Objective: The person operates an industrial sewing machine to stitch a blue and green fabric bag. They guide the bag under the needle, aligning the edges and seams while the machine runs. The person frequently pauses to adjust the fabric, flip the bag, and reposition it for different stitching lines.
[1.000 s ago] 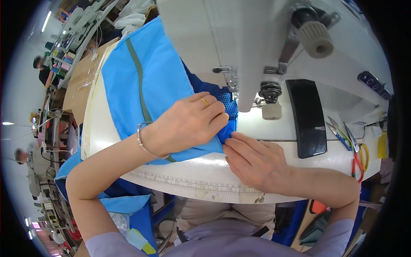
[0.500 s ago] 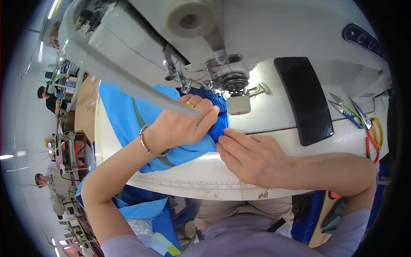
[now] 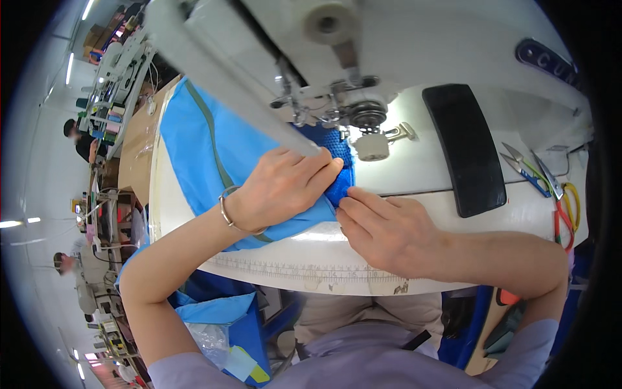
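A light blue fabric piece (image 3: 194,142) with an olive strip lies under the white sewing machine's head (image 3: 440,39), with a darker blue mesh part (image 3: 335,181) along its right side. My left hand (image 3: 285,185), wearing a bangle, has bent fingers pinching the fabric just in front of the needle area. My right hand (image 3: 385,230) is closed, with fingertips on the lower right corner of the darker blue part. A pale machine lever or bar hides part of the fabric and my left fingers.
A black oblong pad (image 3: 463,149) and scissors with snips (image 3: 544,181) lie on the machine table (image 3: 291,269) at right. Cardboard (image 3: 139,142) is at left; more blue fabric (image 3: 217,305) hangs below. Two other people (image 3: 84,146) (image 3: 65,264) sit at machines on the far left.
The view has shifted, bringing more of the machine's head into sight over the fabric. Both hands keep their grip on the fabric, with only slight finger movement.
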Demonstrator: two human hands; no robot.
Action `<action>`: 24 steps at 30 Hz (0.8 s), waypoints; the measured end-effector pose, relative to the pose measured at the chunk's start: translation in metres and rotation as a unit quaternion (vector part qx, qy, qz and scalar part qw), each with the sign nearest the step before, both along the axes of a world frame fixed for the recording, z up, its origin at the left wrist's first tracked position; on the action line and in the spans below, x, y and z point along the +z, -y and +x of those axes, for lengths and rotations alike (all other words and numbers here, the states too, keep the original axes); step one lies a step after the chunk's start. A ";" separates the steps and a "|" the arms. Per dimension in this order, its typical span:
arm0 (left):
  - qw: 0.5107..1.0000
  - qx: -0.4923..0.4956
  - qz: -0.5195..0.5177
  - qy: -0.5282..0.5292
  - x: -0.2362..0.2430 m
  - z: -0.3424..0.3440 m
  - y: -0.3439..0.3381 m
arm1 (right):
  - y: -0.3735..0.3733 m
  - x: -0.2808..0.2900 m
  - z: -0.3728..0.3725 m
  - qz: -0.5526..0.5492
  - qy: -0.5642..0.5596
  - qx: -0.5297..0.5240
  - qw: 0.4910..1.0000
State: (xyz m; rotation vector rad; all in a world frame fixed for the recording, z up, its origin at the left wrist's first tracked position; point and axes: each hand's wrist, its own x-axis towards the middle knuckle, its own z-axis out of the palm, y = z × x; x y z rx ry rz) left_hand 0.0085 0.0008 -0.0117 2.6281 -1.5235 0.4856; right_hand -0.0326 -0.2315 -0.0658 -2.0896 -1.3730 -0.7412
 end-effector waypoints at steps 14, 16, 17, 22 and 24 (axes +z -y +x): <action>0.998 0.007 -0.054 0.005 -0.013 0.018 0.002 | 0.001 0.013 0.007 -0.049 -0.058 -0.027 0.997; 0.996 0.014 -0.078 0.032 -0.016 0.023 0.003 | -0.001 0.014 0.011 -0.044 -0.073 -0.035 0.996; 0.995 0.018 -0.089 0.045 -0.017 0.024 0.004 | -0.001 0.014 0.012 -0.040 -0.075 -0.038 0.996; 0.995 0.045 -0.093 -0.006 -0.014 0.014 0.007 | 0.000 0.015 0.013 -0.039 -0.079 -0.048 0.995; 0.993 0.060 -0.099 -0.031 -0.013 0.011 0.006 | 0.001 0.015 0.014 -0.036 -0.078 -0.042 0.995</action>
